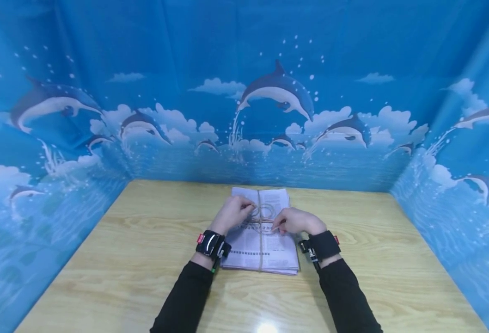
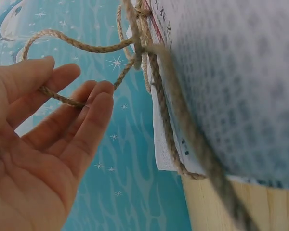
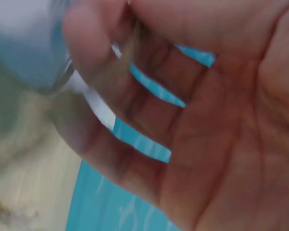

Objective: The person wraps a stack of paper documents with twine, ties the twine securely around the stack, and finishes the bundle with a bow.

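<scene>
A stack of newspapers [image 1: 279, 256] lies on the table, with twine [image 1: 260, 253] running lengthwise and crosswise over it. Loops of the twine stand up around the crossing near the middle of the stack. My left hand [image 1: 234, 213] holds one loop at its left side; in the left wrist view that twine loop [image 2: 86, 47] runs between the thumb and fingers, out from a knot [image 2: 138, 48]. On the right side of the stack, my right hand [image 1: 300, 220] has its fingers curled and pinches a strand of twine [image 3: 129, 55], blurred in the right wrist view.
The wooden table [image 1: 144, 240] extends on both sides of the stack and in front of it. A blue curtain with dolphins [image 1: 186, 162] encloses the table at the back, left and right. Straps with small cameras [image 1: 325, 245] sit on both wrists.
</scene>
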Action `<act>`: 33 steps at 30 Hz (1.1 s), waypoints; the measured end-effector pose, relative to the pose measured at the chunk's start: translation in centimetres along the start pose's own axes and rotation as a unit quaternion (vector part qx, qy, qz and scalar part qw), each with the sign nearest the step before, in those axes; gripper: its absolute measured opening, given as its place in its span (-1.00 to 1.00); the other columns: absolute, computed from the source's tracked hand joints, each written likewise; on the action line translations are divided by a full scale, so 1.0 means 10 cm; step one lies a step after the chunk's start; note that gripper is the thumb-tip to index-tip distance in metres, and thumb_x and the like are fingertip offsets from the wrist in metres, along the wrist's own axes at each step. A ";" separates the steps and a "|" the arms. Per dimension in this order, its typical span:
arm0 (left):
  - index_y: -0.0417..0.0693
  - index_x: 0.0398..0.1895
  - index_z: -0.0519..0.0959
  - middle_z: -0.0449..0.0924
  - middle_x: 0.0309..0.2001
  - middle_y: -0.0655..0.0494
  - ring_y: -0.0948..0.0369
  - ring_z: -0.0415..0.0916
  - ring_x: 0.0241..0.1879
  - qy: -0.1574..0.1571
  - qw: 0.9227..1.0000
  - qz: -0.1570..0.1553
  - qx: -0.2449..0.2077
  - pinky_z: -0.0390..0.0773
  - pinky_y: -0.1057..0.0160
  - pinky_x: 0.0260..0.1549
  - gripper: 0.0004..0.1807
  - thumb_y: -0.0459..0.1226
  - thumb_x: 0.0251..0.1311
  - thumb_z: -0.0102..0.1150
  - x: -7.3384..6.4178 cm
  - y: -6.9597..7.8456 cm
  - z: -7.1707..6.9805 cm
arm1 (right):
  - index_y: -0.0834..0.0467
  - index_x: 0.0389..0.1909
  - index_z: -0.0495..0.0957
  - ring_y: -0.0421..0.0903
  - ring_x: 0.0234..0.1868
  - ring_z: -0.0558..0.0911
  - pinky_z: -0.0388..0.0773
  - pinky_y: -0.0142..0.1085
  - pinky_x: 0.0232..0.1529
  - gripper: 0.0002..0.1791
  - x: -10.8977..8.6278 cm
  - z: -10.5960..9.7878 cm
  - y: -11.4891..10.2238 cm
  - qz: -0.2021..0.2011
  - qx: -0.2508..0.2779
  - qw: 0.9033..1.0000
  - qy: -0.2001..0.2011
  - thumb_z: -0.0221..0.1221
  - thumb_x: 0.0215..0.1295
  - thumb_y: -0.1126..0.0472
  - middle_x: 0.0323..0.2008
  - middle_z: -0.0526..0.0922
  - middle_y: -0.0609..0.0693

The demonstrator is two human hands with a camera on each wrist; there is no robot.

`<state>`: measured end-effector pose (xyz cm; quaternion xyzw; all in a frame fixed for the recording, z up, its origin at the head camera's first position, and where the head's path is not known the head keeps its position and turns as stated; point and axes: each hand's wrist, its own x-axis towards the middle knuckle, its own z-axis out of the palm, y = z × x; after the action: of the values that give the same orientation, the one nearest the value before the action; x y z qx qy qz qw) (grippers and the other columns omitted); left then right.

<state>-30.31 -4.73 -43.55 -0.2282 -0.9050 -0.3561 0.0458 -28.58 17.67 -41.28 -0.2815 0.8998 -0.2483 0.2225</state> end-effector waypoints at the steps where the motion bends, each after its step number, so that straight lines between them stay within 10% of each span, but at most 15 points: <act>1: -0.07 -0.22 0.76 0.64 -0.41 0.18 0.28 0.44 -0.48 0.000 1.000 -0.002 0.003 0.44 0.31 -0.46 -0.78 -0.20 0.33 0.15 0.00 0.00 0.00 | 0.20 -0.14 0.72 -0.20 -0.40 0.54 0.47 -0.39 -0.35 -0.76 -0.02 -0.01 0.02 0.014 -0.015 1.000 0.017 0.12 0.29 0.44 -0.34 0.71 0.07; 9: -0.06 -0.20 0.76 0.62 -0.45 0.18 0.28 0.40 -0.54 -0.002 1.000 -0.012 -0.004 0.39 0.32 -0.51 -0.78 -0.20 0.34 0.15 0.00 -0.01 0.00 | 0.11 -0.33 0.64 -0.24 -0.42 0.54 0.49 -0.36 -0.34 -0.84 0.14 0.21 -0.10 -0.020 -0.066 0.995 0.071 0.38 0.13 0.15 -0.44 0.64 -0.12; 15: -0.06 -0.24 0.77 0.63 -0.47 0.18 0.29 0.39 -0.55 0.005 1.000 0.000 0.009 0.36 0.34 -0.52 -0.80 -0.22 0.32 0.16 0.02 0.00 -0.02 | 0.10 -0.41 0.66 -0.17 -0.38 0.56 0.53 -0.28 -0.30 -0.96 0.28 0.37 -0.17 -0.058 -0.143 0.977 0.143 0.33 0.13 0.29 -0.43 0.66 -0.08; 25: -0.05 -0.22 0.76 0.58 -0.49 0.19 0.28 0.38 -0.55 -0.003 1.000 -0.015 0.013 0.38 0.33 -0.53 -0.79 -0.20 0.34 0.16 0.01 0.00 -0.01 | 0.21 -0.33 0.71 -0.29 -0.53 0.43 0.41 -0.45 -0.44 -0.78 0.14 0.15 -0.05 -0.089 -0.008 0.995 0.036 0.14 0.12 0.48 -0.45 0.64 -0.07; 33: -0.07 -0.18 0.76 0.66 -0.42 0.14 0.28 0.38 -0.55 0.002 1.000 -0.014 0.010 0.38 0.32 -0.53 -0.79 -0.22 0.34 0.16 0.02 -0.01 0.00 | 0.14 -0.50 0.52 -0.24 -0.50 0.44 0.41 -0.41 -0.45 -0.82 0.18 0.19 -0.06 -0.065 -0.013 0.997 0.038 0.11 0.04 0.49 -0.52 0.51 -0.10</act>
<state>-30.52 -4.72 -43.51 -0.2146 -0.9113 -0.3486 0.0449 -28.66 15.59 -42.87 -0.3329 0.8904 -0.2611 0.1682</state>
